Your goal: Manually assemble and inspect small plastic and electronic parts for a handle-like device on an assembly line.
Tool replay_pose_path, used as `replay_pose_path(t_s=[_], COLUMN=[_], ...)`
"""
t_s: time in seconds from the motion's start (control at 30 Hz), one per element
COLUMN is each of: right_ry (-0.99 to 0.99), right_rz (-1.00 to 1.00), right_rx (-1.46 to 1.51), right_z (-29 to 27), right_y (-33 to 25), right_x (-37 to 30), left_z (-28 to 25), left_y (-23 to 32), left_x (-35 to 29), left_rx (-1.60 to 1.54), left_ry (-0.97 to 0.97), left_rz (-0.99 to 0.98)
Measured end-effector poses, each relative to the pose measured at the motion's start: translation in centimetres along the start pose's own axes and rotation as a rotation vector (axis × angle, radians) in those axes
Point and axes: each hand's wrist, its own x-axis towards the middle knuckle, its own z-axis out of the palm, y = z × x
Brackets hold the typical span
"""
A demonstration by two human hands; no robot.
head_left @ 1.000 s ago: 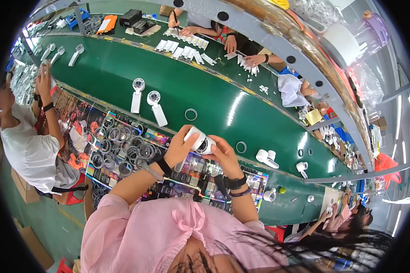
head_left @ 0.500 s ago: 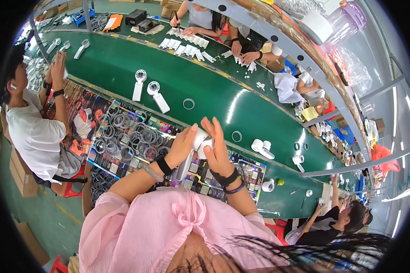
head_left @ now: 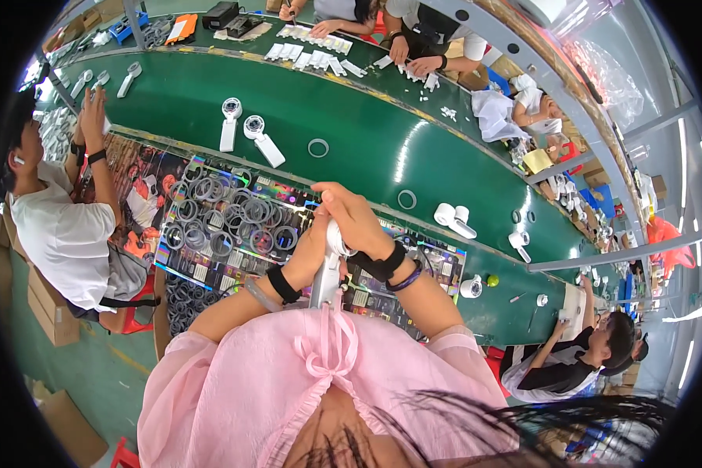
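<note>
The left hand and right hand clasp the top of a white fan between them, its handle pointing toward six o'clock. A heap of gray rings lies at nine o'clock from the hands.

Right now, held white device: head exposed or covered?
Mostly covered. The left hand and right hand cover the head; only a white part of it shows between them, with the handle below.

White device head mostly hidden by left hand, right hand; co-worker cut by top edge.
</note>
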Motion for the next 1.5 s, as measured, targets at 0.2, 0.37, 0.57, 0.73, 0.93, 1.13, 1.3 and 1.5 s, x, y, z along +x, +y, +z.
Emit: replay_pose_path(t_s=[0.2, 0.37, 0.57, 0.73, 0.93, 1.13, 1.3, 1.5], right_ry=[0.295, 0.423, -0.018, -0.079, 0.178, 0.178, 0.032, 0.067], right_rz=[-0.042, 0.039, 0.397, 0.56, 0.063, 0.013, 0.044, 0.035], right_rx=[-0.189, -0.179, -0.168, 0.586, -0.625, -0.707, -0.81, 0.145], right_z=[2.3, 3.8, 1.9, -0.5, -0.1, 1.9, 1.1, 0.7], right_y=[2.4, 3.7, 8.6, 13.7, 20.3, 23.9, 24.2, 11.9], right_x=[-0.8, -0.4, 1.5, 4.8, 13.2, 20.0, 21.5, 14.8], left_z=[-0.6, -2.8, -3.5, -6.1, -9.4, -11.5, -12.5, -11.7], left_y=[0.0, -1.1, -2.5, -1.4, 0.4, 0.4, 0.8, 3.9], left_x=[0.0, 1.9, 4.4, 6.2, 6.9, 6.0, 6.3, 4.2], left_rx=[0.007, 0.021, -0.221, -0.275, -0.426, -0.545, -0.533, -0.398], left_ry=[0.072, 0.13, 0.057, -0.083, -0.032, -0.186, -0.207, -0.025], left_rz=[-0.093, -0.179, -0.334, -0.33, -0.357, -0.363, -0.389, -0.085])
